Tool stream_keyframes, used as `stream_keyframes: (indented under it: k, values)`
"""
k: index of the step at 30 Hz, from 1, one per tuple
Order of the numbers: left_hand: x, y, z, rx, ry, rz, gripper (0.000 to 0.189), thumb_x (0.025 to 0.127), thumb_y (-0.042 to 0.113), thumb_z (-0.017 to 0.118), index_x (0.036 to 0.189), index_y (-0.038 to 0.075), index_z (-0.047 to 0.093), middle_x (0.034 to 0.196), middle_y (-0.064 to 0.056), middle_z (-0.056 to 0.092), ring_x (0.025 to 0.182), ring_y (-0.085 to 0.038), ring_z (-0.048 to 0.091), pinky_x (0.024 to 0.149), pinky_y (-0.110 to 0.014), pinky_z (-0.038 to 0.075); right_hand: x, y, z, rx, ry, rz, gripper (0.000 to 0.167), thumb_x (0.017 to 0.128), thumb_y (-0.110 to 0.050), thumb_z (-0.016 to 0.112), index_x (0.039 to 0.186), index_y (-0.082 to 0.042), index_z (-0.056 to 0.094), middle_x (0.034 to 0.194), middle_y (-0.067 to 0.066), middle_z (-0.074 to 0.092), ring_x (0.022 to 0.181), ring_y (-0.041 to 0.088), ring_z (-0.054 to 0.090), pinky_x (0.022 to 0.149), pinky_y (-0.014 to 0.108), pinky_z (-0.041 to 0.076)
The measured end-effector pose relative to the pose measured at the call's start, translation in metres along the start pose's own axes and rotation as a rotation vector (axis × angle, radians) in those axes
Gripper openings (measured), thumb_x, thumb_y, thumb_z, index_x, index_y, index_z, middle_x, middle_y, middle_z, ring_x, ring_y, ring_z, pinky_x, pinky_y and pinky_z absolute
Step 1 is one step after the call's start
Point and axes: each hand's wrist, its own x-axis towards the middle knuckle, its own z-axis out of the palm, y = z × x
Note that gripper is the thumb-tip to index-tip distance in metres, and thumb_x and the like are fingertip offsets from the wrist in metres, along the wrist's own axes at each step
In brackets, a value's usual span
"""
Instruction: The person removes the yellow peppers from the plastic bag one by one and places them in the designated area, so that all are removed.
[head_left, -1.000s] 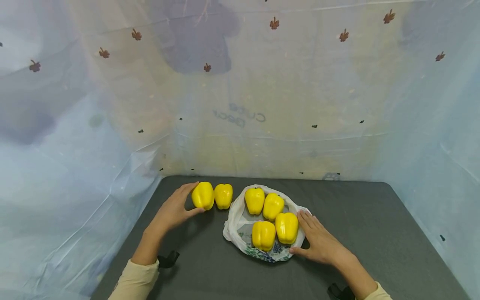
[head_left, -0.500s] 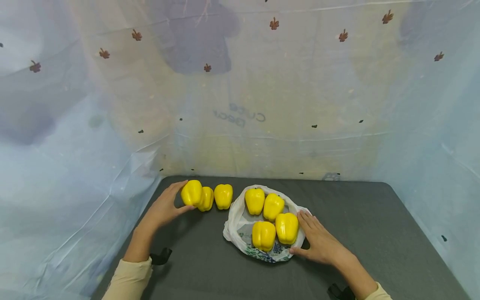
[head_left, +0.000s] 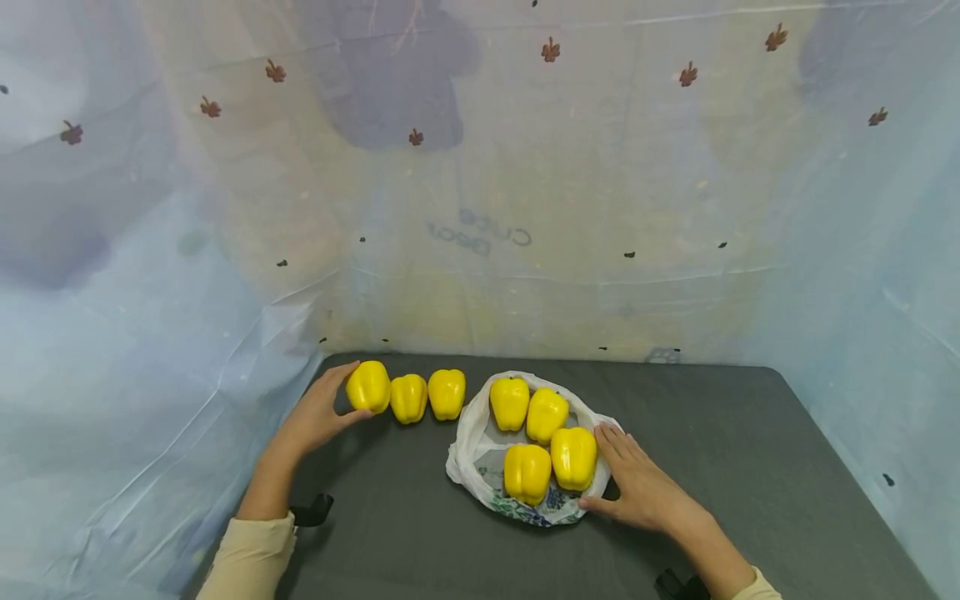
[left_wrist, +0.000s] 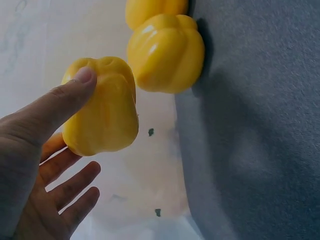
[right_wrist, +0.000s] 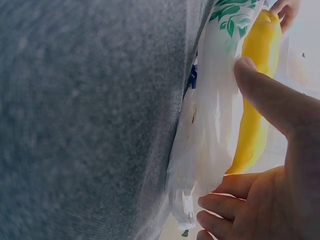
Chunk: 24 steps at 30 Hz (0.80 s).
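Observation:
My left hand (head_left: 313, 418) pinches a yellow bell pepper (head_left: 368, 387) between thumb and fingers at the back left of the table. In the left wrist view, that held pepper (left_wrist: 102, 110) appears raised, with the thumb across its front. Just to its right stand two more bell peppers, a nearer one (head_left: 408, 399) and one closer to the bag (head_left: 447, 394). A white plastic bag (head_left: 467, 454) lies spread, its rim rolled open, with several bell peppers (head_left: 527, 474) inside. My right hand (head_left: 647, 487) rests against the bag's right rim, fingers extended and thumb apart.
The dark grey table (head_left: 750, 467) has rounded back corners. A pale patterned sheet (head_left: 570, 192) hangs behind it and along both sides. A black strap (head_left: 312, 510) is on the left wrist, another black strap (head_left: 681, 584) on the right.
The left hand has left one bell pepper standing beside the bag-side pepper and moved left with another in its grip. The right hand and bag stay put.

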Motion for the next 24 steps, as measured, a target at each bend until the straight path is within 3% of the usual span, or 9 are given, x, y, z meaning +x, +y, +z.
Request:
stream_keyframes:
  k: [24]
  values:
    - [0.002, -0.032, 0.024, -0.010, -0.082, -0.056, 0.091, 0.093, 0.028, 0.088, 0.163, -0.001, 0.037, 0.163, -0.033, 0.037, 0.146, -0.057, 0.039, 0.115, -0.076, 0.036, -0.001, 0.004, 0.002, -0.015, 0.003, 0.007, 0.120, 0.090, -0.068, 0.078, 0.167, 0.007, 0.024, 0.175, 0.026, 0.022, 0.162, 0.047, 0.020, 0.129, 0.066, 0.018]
